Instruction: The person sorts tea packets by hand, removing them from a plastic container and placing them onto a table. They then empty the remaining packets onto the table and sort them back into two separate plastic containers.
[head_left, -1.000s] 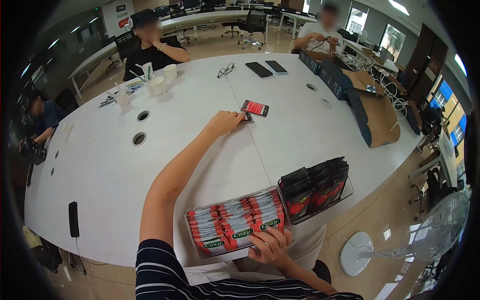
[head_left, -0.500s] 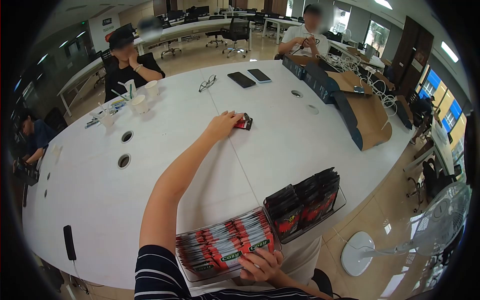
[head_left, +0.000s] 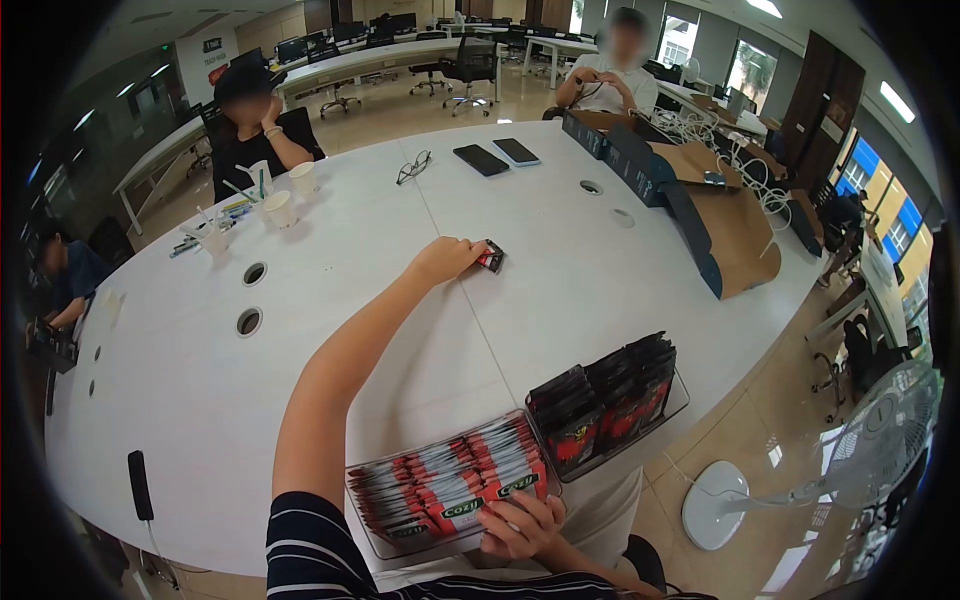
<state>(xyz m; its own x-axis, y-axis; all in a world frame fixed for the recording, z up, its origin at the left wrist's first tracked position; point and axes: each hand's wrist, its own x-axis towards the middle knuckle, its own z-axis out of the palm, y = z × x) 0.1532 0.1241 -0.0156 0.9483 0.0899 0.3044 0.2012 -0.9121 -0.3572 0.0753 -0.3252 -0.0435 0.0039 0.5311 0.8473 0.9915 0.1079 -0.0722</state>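
My left hand (head_left: 450, 262) is stretched out over the middle of the table, its fingers closed on a small red-and-black sachet (head_left: 491, 257). Close to my body stands a wire basket (head_left: 368, 545) packed with rows of red-and-white "Cozy" sachets (head_left: 450, 480). The fingers of my right hand (head_left: 522, 524) are curled against the front of this basket, over its rim and the nearest sachets. Beside it on the right, a second wire basket (head_left: 688, 402) holds black sachets with red print (head_left: 605, 405).
An opened cardboard box (head_left: 735, 240) with white cables (head_left: 765, 190) lies at the right. Two phones (head_left: 482, 160), glasses (head_left: 414, 167) and paper cups (head_left: 280, 208) are farther back. People sit around the table. A white fan (head_left: 715, 505) stands on the floor at right.
My left hand has come slightly nearer to me, and the sachet in it has turned a little. My right hand stays at the basket. The person at the back has shifted their hands.
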